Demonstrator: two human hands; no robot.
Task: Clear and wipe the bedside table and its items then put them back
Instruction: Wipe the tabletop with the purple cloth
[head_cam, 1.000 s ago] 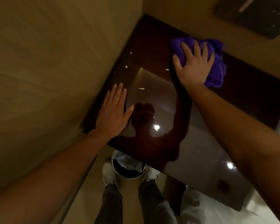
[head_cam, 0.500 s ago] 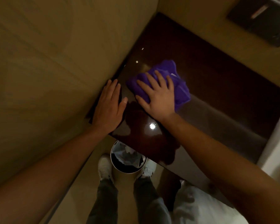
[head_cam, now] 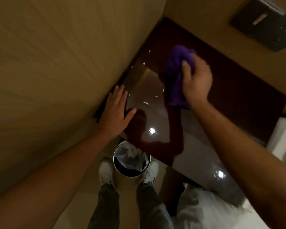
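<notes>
**Purple cloth bunched in my right hand over the glossy table**

My right hand (head_cam: 196, 80) is closed around a bunched purple microfibre cloth (head_cam: 177, 75), thumb pressed across the front of it and the other fingers curled behind, where I can't see them. The hand is blurred, with the wrist bent and the back of the hand facing up at me. The cloth hangs down from my grip, its lower end at or just above the dark, glossy brown bedside tabletop (head_cam: 238, 100); I cannot tell whether it touches the surface.

My left hand (head_cam: 116, 111) lies flat and open, holding nothing, palm down on the near left corner of the tabletop. The fingers point toward the tan wood-grain wall panel (head_cam: 56, 63) that runs along the table's left edge, and the thumb is spread out to the right.

The polished top mirrors my arms and several small ceiling lights. On the wall behind the table sits a dark rectangular switch and socket panel (head_cam: 269, 25). On the floor below the near edge, partly tucked under it, stands a round metal waste bin with a dark liner and crumpled paper inside (head_cam: 131, 160), between my white shoes (head_cam: 106, 172). White bedding (head_cam: 284, 142) borders the table on the right.
</notes>
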